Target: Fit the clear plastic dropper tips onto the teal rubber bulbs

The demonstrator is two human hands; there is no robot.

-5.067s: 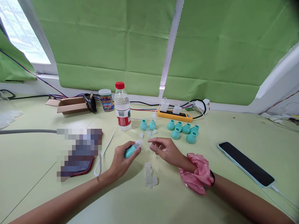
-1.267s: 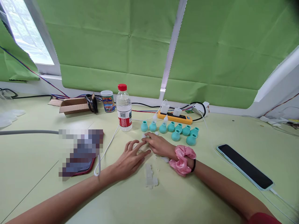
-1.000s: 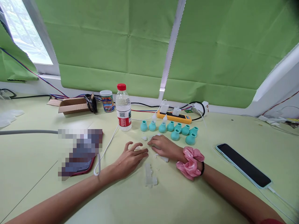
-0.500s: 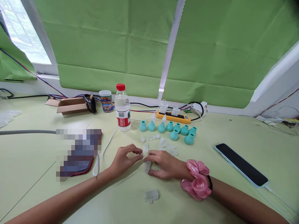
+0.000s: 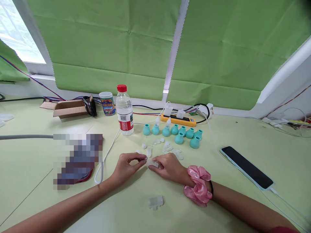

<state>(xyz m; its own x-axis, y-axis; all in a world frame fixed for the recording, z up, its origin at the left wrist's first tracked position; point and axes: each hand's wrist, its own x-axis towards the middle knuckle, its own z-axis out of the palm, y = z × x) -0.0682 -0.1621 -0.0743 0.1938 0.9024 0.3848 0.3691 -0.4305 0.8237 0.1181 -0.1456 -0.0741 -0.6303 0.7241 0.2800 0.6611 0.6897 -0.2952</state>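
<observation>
My left hand (image 5: 130, 166) pinches a tiny pale piece (image 5: 146, 158) between thumb and fingertips; its kind is too small to make out. Facing it, my right hand (image 5: 168, 165) grips a translucent plastic piece (image 5: 153, 163) between thumb and index finger, its left end close to the pinched part. Whether the two touch, I cannot tell. Just behind my fingers lies another translucent plastic piece (image 5: 149, 151), with several small clear parts (image 5: 173, 152) scattered to its right. Closer to me rests a translucent cylindrical plastic piece (image 5: 155, 202) with a small tab.
Several turquoise rubber bulbs (image 5: 194, 142) stand behind the clear parts, two with pale tips. Further back are a red-capped bottle (image 5: 125, 113), a can (image 5: 107, 104), an open cardboard box (image 5: 70, 110) and an orange power strip (image 5: 179, 120). A phone (image 5: 246, 166) charges at right; a blurred object (image 5: 80, 160) lies left.
My right hand has brought its plastic piece up against my left fingertips, turning it from upright to sideways. My left hand keeps its pinch. The whole view has shifted slightly.
</observation>
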